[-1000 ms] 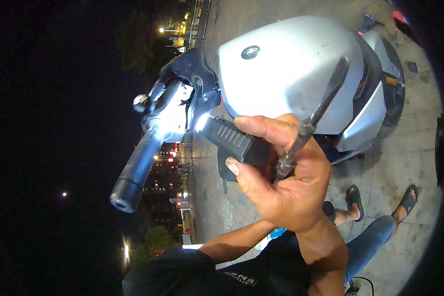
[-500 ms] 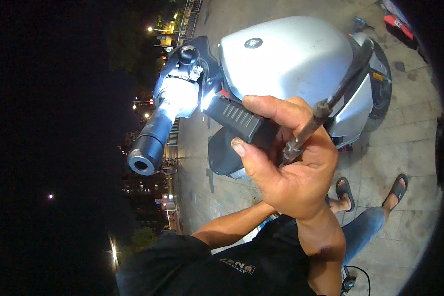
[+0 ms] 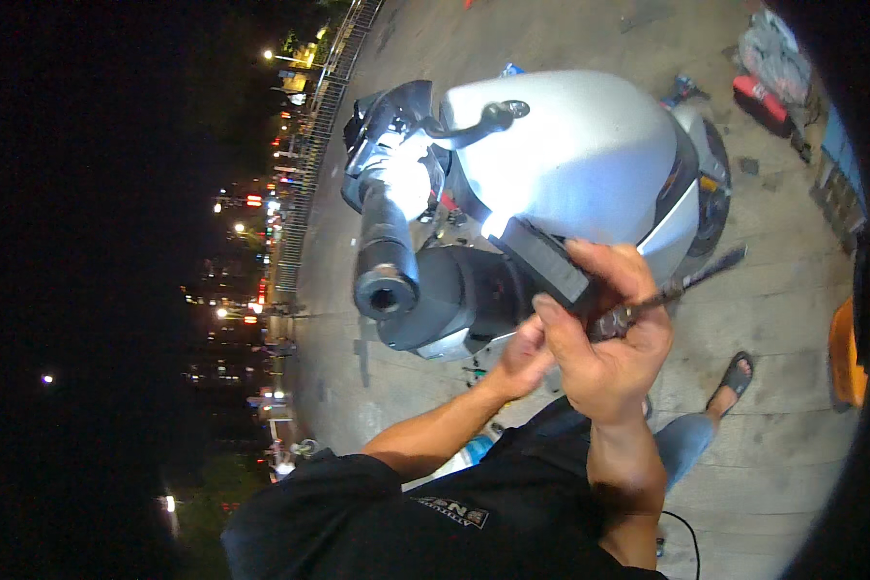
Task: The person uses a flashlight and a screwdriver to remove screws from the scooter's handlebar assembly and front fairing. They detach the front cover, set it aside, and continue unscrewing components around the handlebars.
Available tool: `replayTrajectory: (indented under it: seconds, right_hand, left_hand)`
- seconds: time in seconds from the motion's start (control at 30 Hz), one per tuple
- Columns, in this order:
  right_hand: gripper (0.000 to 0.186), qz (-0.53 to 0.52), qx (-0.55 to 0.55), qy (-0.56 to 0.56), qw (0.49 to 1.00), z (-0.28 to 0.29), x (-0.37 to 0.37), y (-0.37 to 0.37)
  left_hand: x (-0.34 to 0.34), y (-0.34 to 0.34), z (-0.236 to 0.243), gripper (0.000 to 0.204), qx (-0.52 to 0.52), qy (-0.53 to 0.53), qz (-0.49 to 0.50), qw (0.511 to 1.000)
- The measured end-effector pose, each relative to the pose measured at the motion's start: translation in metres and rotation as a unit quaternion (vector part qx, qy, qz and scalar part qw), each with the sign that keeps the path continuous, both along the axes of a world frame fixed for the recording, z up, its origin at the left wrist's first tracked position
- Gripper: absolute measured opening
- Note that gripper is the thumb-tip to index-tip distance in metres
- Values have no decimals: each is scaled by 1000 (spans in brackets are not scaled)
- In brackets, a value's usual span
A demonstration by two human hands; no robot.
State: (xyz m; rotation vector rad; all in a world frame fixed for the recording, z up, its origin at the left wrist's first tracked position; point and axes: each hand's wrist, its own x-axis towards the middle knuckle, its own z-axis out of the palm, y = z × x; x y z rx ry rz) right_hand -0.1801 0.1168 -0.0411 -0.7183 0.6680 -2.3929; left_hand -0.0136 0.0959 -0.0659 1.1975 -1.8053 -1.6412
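My right hand [image 3: 614, 333] pinches a small black block-shaped flashlight [image 3: 546, 266] between thumb and fingers. Its lit end points at a silver scooter [image 3: 570, 145]. The same hand holds a thin, dark metal rod-like tool [image 3: 691, 278], which sticks out past the knuckles to the right. My left hand [image 3: 522, 362] is just below and behind the right one; its fingers are partly hidden and blurred. In front of my hands is the scooter's black handlebar grip [image 3: 387, 256], with a hollow end facing me. Bright light falls on the bar beyond the grip.
A dark curved lever [image 3: 474, 126] stands out over the silver panel. The black seat [image 3: 425, 300] is below the handlebar. On the paving lie a red item [image 3: 762, 104] and a plastic bag [image 3: 778, 58]. An orange object [image 3: 848, 353] stands at the right rim.
The view has shifted and drawn back. My right hand with the flashlight and tool appears farther right and lower. My left hand has come into sight beside it.
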Motion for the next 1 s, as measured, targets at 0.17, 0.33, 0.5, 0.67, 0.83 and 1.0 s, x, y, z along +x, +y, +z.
replayTrajectory:
  seconds: [0.17,0.33,0.5,0.67,0.83,1.0]
  right_hand:
    - [48,39,27,106,993,7,-5,23]
    - [49,50,19,108,993,17,-17,24]
    - [49,86,35,119,989,35,-45,24]
    - [46,142,17,253,957,40,-82,23]
    - [53,288,111,146,940,39,-109,39]
    - [32,279,135,188,932,49,-132,27]
  left_hand:
    - [-34,-6,67,69,59,264,-1,963]
    - [-74,13,101,65,73,251,61,963]
    - [-103,18,112,64,171,373,80,908]
    - [-120,29,124,50,241,456,136,846]
    - [-125,40,121,43,158,349,233,894]
    - [-98,66,110,42,231,292,223,901]
